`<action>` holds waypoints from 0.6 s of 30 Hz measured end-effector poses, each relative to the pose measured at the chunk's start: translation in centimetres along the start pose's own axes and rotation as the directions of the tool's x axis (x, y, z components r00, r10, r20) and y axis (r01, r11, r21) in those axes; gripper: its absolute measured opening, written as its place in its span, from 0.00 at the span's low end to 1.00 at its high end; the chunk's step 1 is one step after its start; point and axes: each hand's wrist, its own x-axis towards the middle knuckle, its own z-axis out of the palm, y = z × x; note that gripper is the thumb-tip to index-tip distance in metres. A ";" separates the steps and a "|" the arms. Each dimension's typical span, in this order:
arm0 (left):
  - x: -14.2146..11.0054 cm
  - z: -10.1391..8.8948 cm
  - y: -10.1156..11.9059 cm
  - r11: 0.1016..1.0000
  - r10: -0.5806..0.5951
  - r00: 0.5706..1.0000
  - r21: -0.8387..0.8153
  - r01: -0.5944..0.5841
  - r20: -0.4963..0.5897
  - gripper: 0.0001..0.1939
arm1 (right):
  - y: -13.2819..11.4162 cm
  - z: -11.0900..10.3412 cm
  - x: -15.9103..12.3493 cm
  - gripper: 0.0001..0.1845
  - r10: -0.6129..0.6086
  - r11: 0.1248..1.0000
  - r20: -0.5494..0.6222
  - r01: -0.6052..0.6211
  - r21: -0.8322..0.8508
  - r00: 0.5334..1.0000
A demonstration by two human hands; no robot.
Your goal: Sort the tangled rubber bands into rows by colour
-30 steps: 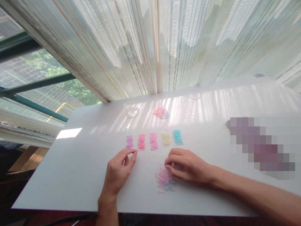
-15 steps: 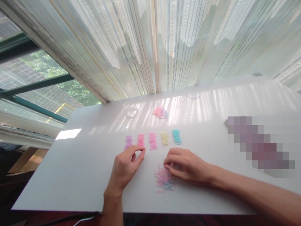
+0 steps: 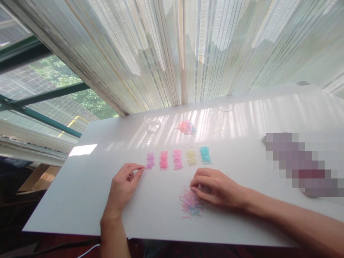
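On the white table (image 3: 80, 193) lie five small sorted groups of thin bands in a row: purple (image 3: 150, 160), pink (image 3: 163, 160), lighter pink (image 3: 177, 159), yellow (image 3: 191, 157) and teal (image 3: 205, 155). My left hand (image 3: 123, 186) rests just left of the purple group, thumb and forefinger pinched together at its edge. My right hand (image 3: 215, 187) lies curled on the table, fingertips pressed into the right side of a mixed pile of pastel bands (image 3: 189, 203) near the front edge.
A second small mixed pile (image 3: 186, 127) lies further back. A clear round dish (image 3: 152, 126) stands to its left and a clear lid (image 3: 225, 106) near the curtain. A blurred-out object (image 3: 303, 163) lies at the right. Sheer curtains hang behind the table.
My left hand has moved left from below the pink group to the purple group's left edge. My right hand has stayed on the mixed pile.
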 end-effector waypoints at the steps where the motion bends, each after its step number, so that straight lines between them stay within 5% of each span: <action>1: 0.0 0.1 -0.1 1.000 -0.002 1.000 0.000 0.002 0.005 0.08 | 0.0 0.0 0.0 0.11 0.000 1.000 0.002 0.000 0.002 1.000; 18: -0.7 0.0 0.5 0.998 0.021 0.999 0.063 -0.019 -0.028 0.09 | 0.0 0.1 0.0 0.10 0.002 1.000 0.002 -0.002 0.001 1.000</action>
